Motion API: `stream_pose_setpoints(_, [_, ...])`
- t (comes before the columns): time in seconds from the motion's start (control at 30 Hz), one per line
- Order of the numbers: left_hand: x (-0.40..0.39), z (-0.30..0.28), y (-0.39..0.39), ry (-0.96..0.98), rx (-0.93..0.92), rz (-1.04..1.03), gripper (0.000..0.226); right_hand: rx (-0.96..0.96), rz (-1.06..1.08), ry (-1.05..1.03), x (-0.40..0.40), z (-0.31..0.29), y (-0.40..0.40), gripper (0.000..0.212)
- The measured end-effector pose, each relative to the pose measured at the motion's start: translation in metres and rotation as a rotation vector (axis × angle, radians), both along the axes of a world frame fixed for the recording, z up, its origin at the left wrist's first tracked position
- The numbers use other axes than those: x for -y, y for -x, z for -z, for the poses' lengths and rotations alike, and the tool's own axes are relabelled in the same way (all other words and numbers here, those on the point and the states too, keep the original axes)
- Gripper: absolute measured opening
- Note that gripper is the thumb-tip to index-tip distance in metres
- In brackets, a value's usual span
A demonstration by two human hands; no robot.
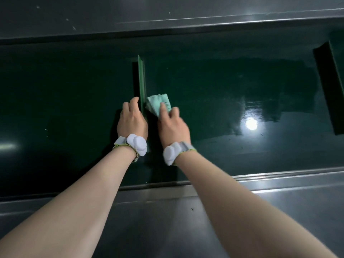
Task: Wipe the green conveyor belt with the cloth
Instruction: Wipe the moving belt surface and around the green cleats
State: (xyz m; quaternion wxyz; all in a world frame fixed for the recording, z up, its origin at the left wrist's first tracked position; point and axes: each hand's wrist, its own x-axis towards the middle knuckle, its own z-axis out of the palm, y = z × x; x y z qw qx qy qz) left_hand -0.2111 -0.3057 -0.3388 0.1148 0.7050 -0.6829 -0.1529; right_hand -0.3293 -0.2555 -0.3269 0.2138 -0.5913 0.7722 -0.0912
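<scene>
The scene is looking dim and cool-toned. A round overhead lamp is glaring off the wet sheen of the green conveyor belt (pixel 223 86) at right, with a fainter streak shining at the left edge. Soft highlights are running along the far steel rail (pixel 242 17). The right hand (pixel 172 125) is smearing slightly with motion blur. Dark shadows are pooling under both wrists, and straight edges are bowing toward the corners.
</scene>
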Motion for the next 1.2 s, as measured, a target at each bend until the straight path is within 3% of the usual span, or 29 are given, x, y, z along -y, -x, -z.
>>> stream_pose_setpoints(0.2, [-0.011,-0.002,-0.001,-0.018,0.041,0.013,0.050,-0.164,0.278,0.006,-0.031,-0.008,0.137,0.058])
stream_pose_setpoints(0.3, [-0.019,-0.004,-0.004,-0.033,0.045,0.027,0.051,-0.193,0.461,0.028,-0.039,-0.005,0.156,0.052])
stream_pose_setpoints(0.43, [-0.029,-0.004,-0.002,-0.048,0.020,0.055,0.049,-0.203,0.282,-0.023,-0.028,0.004,0.077,0.055])
stream_pose_setpoints(0.63, [-0.030,-0.010,-0.016,-0.102,-0.004,0.096,0.047,0.168,0.133,-0.032,-0.049,0.003,-0.060,0.061])
stream_pose_setpoints(0.83, [-0.056,-0.010,-0.010,0.059,0.050,0.129,0.060,-0.011,0.060,-0.013,-0.077,-0.003,0.032,0.062])
stream_pose_setpoints(0.93, [-0.060,-0.013,-0.003,0.179,0.154,0.153,0.059,-0.107,0.178,-0.005,-0.088,-0.005,0.118,0.062])
stream_pose_setpoints(1.03, [-0.065,-0.013,0.002,0.256,0.270,0.339,0.053,-0.159,0.363,-0.001,-0.101,-0.008,0.188,0.056])
stream_pose_setpoints(1.1, [-0.073,-0.016,0.012,0.251,0.310,0.427,0.052,-0.192,0.412,0.015,-0.100,-0.005,0.196,0.054])
stream_pose_setpoints(1.2, [-0.085,-0.017,0.032,0.139,0.240,0.390,0.056,-0.220,0.303,0.002,-0.090,0.004,0.145,0.057])
